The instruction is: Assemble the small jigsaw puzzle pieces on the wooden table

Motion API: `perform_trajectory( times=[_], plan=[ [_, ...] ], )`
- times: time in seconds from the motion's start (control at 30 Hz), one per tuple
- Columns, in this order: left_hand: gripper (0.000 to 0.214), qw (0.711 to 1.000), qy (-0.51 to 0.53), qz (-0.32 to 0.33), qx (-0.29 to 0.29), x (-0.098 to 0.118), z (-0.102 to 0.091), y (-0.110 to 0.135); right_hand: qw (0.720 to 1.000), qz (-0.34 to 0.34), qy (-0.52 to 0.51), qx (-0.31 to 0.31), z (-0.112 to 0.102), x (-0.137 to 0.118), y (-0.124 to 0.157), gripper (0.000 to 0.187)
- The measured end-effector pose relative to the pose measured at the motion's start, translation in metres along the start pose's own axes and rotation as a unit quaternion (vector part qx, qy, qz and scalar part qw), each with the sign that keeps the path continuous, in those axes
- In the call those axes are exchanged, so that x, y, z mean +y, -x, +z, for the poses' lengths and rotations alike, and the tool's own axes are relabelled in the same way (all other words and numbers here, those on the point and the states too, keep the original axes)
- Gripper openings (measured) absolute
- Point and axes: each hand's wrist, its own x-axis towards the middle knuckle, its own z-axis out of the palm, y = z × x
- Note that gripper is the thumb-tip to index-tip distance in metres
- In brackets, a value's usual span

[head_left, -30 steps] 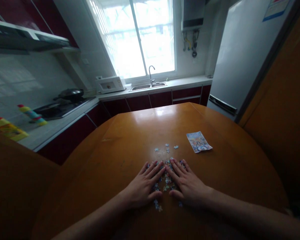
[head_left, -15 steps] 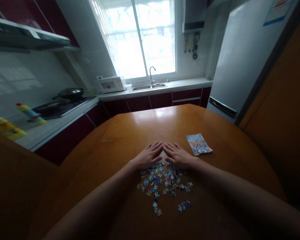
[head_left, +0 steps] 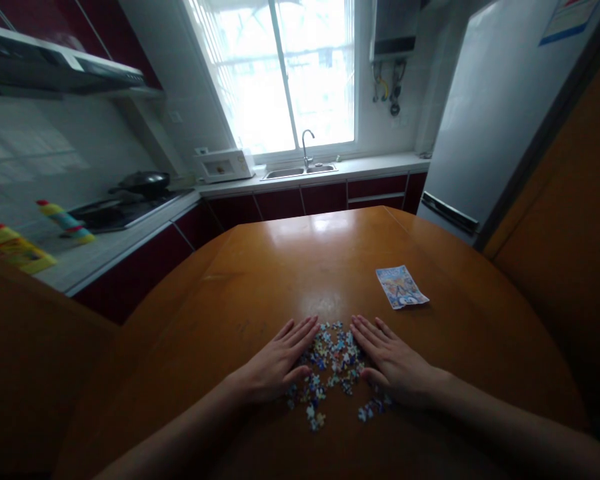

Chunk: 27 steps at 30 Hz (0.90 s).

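Observation:
Loose jigsaw puzzle pieces point(head_left: 336, 353) lie in a heap on the wooden table point(head_left: 260, 267), with a few strays toward the near side. On the heap's left edge my left hand point(head_left: 280, 360) rests palm down, fingers stretched out, thumb over some pieces. My right hand point(head_left: 393, 360) lies flat along the right edge in the same way, its fingers extended and its thumb pointing in at the pieces. Both palms hide part of the heap's sides. Beyond my right hand lies a creased printed picture sheet point(head_left: 401, 287).
Behind the table runs a counter with a sink point(head_left: 285, 173), a faucet point(head_left: 307, 150) and a microwave point(head_left: 223, 165). At left are a pan point(head_left: 145, 181) on the stove and yellow bottles point(head_left: 15, 248). A refrigerator point(head_left: 485, 113) stands at right.
My hands have moved apart and nearer to me, from the heap's far edge to its two sides. The pieces sit in a narrower heap between them.

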Motion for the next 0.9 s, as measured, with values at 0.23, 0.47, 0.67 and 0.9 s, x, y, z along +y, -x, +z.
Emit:
perform_trajectory(
  times=[0.23,0.47,0.67,0.9],
  plan=[
    [0.076,0.999,-0.008,0.037,-0.001,0.023,-0.006,-0.022,0.998,0.051,-0.012,0.025,-0.001,0.005,-0.014,0.071],
    [0.081,0.994,0.005,0.102,-0.041,0.055,0.002,-0.050,0.976,0.174,0.082,0.100,-0.019,0.062,-0.019,0.066],
    [0.085,0.992,-0.003,0.121,-0.037,0.059,0.007,-0.049,0.966,0.221,0.097,0.091,-0.017,0.080,0.007,0.069],
    [0.091,0.991,-0.017,0.130,-0.019,0.067,0.011,-0.056,0.971,0.212,0.095,0.059,-0.015,0.069,0.021,0.072]
  ],
)
